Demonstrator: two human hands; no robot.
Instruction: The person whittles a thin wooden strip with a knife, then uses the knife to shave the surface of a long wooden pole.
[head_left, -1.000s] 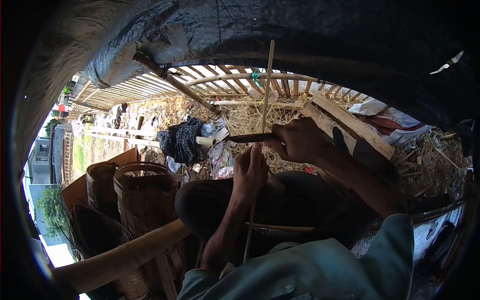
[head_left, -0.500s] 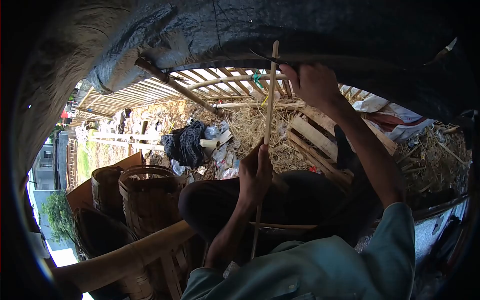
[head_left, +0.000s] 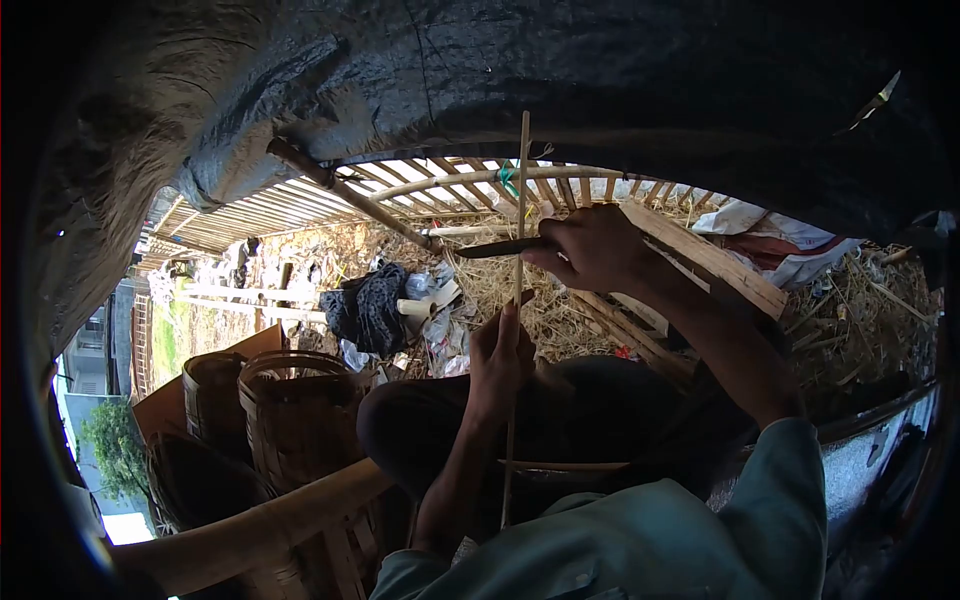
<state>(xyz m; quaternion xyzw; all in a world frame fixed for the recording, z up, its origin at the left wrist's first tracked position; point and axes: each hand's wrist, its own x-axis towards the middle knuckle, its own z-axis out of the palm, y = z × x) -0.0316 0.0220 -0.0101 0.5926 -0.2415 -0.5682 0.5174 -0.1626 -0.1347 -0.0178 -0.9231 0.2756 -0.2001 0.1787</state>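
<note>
A long, thin bamboo strip [head_left: 523, 180] stands nearly upright in front of me, its lower end running down past my lap. My left hand [head_left: 499, 362] is wrapped round the strip at about knee height, thumb pointing up along it. My right hand [head_left: 595, 248] grips the handle of a knife [head_left: 498, 248]. The dark blade points left and crosses the strip a short way above my left hand. A small curled shaving [head_left: 543, 151] hangs on the strip near its top.
Woven bamboo baskets [head_left: 300, 415] stand at the left, behind a thick bamboo pole [head_left: 250, 520]. Wooden planks [head_left: 710, 262] and straw lie ahead, with a dark patterned cloth [head_left: 370, 308] among litter. A slatted bamboo fence [head_left: 440, 180] runs behind; dark tarpaulin [head_left: 600, 80] hangs overhead.
My right hand has brought the knife down along the strip from near its top, towards my left hand. The strip's upper end has shifted slightly left and lower.
</note>
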